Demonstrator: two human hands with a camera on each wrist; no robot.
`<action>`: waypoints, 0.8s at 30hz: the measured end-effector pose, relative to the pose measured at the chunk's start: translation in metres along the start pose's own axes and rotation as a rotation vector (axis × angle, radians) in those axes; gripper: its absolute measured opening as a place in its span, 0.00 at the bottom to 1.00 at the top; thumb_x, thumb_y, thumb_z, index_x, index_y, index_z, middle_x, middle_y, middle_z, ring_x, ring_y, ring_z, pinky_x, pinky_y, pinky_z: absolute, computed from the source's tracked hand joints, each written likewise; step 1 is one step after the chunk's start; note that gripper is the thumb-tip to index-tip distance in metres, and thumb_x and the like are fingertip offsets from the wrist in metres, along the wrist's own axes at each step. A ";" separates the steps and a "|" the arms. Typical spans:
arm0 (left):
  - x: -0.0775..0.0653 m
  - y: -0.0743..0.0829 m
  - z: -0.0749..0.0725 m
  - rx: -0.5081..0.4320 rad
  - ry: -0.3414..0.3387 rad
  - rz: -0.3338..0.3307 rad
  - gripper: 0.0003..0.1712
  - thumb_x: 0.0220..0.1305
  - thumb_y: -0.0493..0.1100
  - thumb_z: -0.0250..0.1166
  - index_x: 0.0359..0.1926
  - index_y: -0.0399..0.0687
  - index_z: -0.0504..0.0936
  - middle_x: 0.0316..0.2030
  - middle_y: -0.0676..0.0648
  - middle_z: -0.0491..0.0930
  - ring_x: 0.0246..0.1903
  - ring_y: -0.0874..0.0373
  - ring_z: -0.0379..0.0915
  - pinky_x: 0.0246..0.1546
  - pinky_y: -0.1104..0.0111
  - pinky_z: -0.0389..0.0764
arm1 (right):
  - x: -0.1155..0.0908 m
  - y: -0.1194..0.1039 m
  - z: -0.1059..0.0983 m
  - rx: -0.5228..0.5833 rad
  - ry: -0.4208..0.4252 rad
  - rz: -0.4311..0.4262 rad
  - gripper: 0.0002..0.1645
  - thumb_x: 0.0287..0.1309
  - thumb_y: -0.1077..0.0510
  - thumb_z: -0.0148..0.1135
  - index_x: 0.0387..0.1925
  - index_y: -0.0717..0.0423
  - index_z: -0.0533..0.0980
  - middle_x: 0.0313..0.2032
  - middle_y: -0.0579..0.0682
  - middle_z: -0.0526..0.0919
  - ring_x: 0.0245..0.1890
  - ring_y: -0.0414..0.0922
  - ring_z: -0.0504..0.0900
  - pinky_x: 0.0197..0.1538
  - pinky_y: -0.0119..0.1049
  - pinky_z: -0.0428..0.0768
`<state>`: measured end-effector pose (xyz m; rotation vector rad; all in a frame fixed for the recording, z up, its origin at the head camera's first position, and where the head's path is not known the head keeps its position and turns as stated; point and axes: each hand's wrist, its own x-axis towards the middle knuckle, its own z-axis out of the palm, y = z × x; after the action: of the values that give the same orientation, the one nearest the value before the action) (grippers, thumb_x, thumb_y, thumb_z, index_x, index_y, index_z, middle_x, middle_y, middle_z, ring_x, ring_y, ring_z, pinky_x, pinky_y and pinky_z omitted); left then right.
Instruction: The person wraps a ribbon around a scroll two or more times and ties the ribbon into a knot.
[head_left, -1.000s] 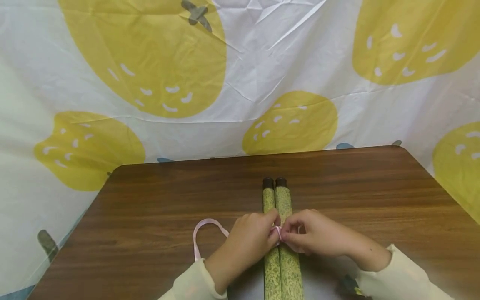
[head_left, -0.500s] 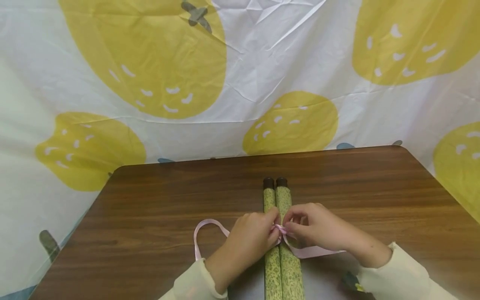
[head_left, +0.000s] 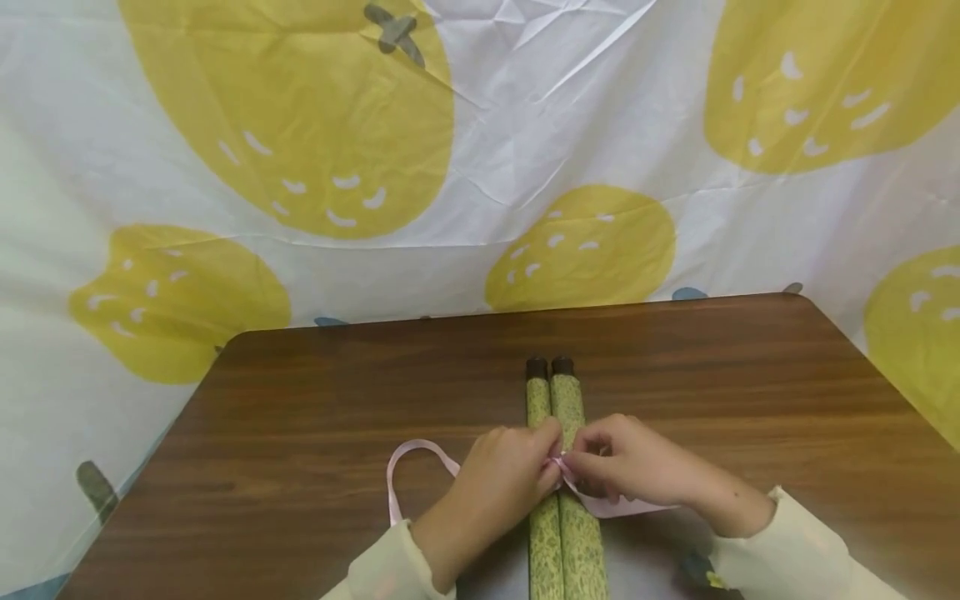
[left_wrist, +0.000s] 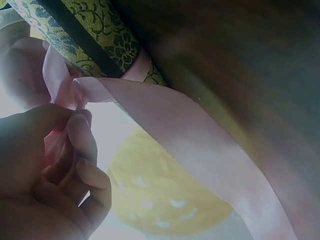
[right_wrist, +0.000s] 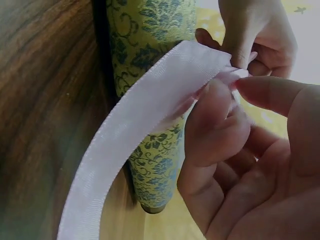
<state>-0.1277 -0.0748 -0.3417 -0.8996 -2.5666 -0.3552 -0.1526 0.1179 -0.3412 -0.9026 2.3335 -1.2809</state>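
Two rolled scrolls [head_left: 566, 417] in yellow-green floral brocade, with dark end knobs, lie side by side on the table. A pink ribbon [right_wrist: 135, 115] passes round them and is gathered in a knot or twist on top. My left hand [head_left: 498, 471] pinches the ribbon at that twist between thumb and forefinger, over the left roll. From the other side my right hand [head_left: 637, 467] pinches the ribbon close by, fingers bent. One ribbon tail loops out at the left and another trails under the right wrist. The fingers partly hide the twist.
The brown wood-grain table [head_left: 337, 400] has rounded far corners. Behind it hangs a white cloth [head_left: 465, 275] printed with yellow fruit. A small dark item with a yellow bit [head_left: 714, 578] lies beside the right sleeve.
A ribbon tail has come into view below my right hand and bends out to the right. That hand has risen, then lowered slightly. My left hand keeps its place.
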 end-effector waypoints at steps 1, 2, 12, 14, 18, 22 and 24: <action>0.000 0.000 0.000 0.001 0.005 0.004 0.07 0.51 0.42 0.65 0.26 0.52 0.72 0.13 0.58 0.69 0.12 0.65 0.61 0.12 0.70 0.68 | 0.001 0.000 0.000 0.001 0.006 0.009 0.13 0.62 0.51 0.57 0.26 0.53 0.77 0.16 0.47 0.77 0.10 0.38 0.72 0.12 0.24 0.68; 0.000 0.000 -0.001 0.002 0.012 0.009 0.07 0.52 0.42 0.64 0.25 0.51 0.72 0.12 0.57 0.69 0.12 0.65 0.61 0.12 0.70 0.67 | 0.001 0.000 0.000 0.000 0.013 0.016 0.12 0.62 0.49 0.57 0.28 0.52 0.77 0.17 0.48 0.77 0.09 0.39 0.72 0.11 0.24 0.68; 0.000 -0.002 -0.002 -0.012 0.036 0.014 0.08 0.50 0.43 0.66 0.25 0.54 0.72 0.13 0.60 0.69 0.12 0.66 0.61 0.12 0.69 0.69 | 0.001 0.002 0.000 0.025 0.007 0.001 0.09 0.60 0.50 0.59 0.31 0.49 0.79 0.17 0.47 0.77 0.09 0.38 0.72 0.13 0.24 0.69; -0.001 -0.002 -0.001 -0.030 0.033 0.002 0.07 0.51 0.43 0.66 0.27 0.54 0.74 0.13 0.60 0.70 0.13 0.67 0.61 0.12 0.70 0.69 | 0.002 0.003 0.000 0.037 0.011 -0.017 0.08 0.60 0.51 0.60 0.30 0.51 0.78 0.17 0.48 0.77 0.10 0.38 0.72 0.13 0.24 0.69; -0.003 -0.005 -0.005 -0.150 -0.032 -0.061 0.05 0.55 0.45 0.65 0.32 0.54 0.76 0.14 0.58 0.75 0.12 0.69 0.61 0.12 0.75 0.66 | 0.002 0.004 0.001 0.058 0.022 -0.043 0.07 0.59 0.55 0.60 0.29 0.53 0.78 0.20 0.53 0.80 0.10 0.38 0.72 0.14 0.26 0.72; -0.007 -0.009 -0.013 -0.290 -0.098 -0.132 0.05 0.58 0.47 0.65 0.35 0.54 0.80 0.20 0.55 0.83 0.16 0.73 0.67 0.15 0.80 0.70 | 0.001 0.003 -0.001 0.070 0.045 -0.033 0.05 0.59 0.57 0.61 0.29 0.54 0.79 0.23 0.55 0.81 0.12 0.40 0.73 0.16 0.29 0.76; -0.008 -0.012 -0.017 -0.336 -0.109 -0.152 0.03 0.58 0.45 0.65 0.33 0.54 0.82 0.23 0.55 0.84 0.19 0.75 0.70 0.19 0.80 0.74 | 0.001 0.001 -0.002 0.074 0.064 -0.016 0.05 0.58 0.58 0.61 0.29 0.54 0.78 0.24 0.55 0.81 0.13 0.42 0.75 0.17 0.30 0.77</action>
<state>-0.1247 -0.0946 -0.3315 -0.8554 -2.7321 -0.8228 -0.1546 0.1191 -0.3414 -0.8703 2.3145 -1.4126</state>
